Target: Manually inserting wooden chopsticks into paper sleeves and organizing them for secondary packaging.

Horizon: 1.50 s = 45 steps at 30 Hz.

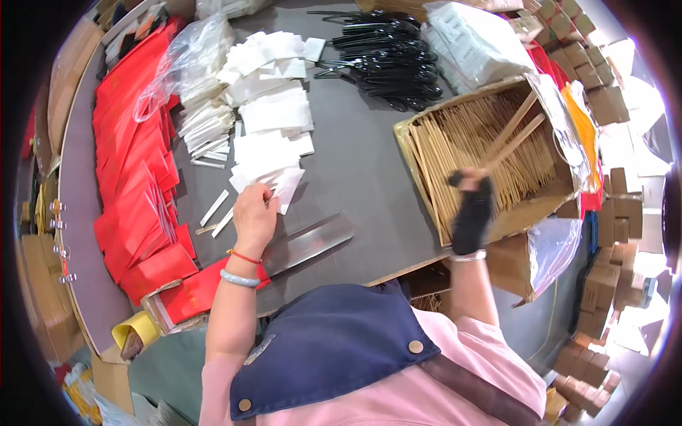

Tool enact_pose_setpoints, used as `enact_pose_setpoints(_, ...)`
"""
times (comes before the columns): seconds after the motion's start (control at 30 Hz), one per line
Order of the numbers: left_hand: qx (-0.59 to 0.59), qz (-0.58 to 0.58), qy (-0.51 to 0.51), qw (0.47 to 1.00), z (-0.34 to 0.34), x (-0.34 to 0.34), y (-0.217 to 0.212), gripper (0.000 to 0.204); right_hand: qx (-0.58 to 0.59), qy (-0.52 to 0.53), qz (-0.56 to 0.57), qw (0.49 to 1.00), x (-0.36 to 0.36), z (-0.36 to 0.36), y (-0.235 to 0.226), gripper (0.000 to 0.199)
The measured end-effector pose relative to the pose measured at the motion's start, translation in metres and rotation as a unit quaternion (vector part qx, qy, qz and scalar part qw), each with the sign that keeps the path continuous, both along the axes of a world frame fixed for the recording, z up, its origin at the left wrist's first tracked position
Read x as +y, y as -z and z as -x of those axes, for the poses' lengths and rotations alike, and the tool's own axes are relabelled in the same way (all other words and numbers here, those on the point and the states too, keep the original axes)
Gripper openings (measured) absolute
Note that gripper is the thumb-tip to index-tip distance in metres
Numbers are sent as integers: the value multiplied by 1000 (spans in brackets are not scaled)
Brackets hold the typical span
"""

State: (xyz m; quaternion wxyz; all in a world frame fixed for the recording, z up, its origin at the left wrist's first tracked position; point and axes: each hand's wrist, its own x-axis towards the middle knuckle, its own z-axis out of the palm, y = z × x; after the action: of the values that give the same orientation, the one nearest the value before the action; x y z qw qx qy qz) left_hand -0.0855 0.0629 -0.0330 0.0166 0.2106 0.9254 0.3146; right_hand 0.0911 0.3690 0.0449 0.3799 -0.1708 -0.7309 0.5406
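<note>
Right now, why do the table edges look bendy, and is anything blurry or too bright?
In the head view, the fisheye lens curves the edges of the grey table; in the head view, the right hand and its wooden sticks look slightly blurred; in the head view, glare washes out the far right, beside the stacked boxes.

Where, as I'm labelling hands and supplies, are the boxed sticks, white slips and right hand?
Boxed sticks [462,142]: head view, middle of the heap.
White slips [273,115]: head view, middle of the row.
Right hand [474,213]: head view, back of the hand.
</note>
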Motion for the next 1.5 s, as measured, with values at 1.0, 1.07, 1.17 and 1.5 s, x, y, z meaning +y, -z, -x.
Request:
enact_pose_setpoints(1.0, -8, 69, 68, 995, -89, -78, -44, 70, -274, -403, -367, 792, -94, 51, 51, 29)
enact_pose_setpoints(1.07, -25, 83, 66, 994, -86, -80, -45, 69, -282, -406, -378, 783, -88, 53, 52, 29)
enact_pose_setpoints(1.17, 23, 112, 116, 987, -85, -83, -45, 69, -280, -397, -386, 784, -81, 49, 49, 29)
enact_pose_setpoints(1.5, -5, 98, 110, 989, -79, -60, -40, 79, -227, -358, -308, 852, -97, 56, 65, 15)
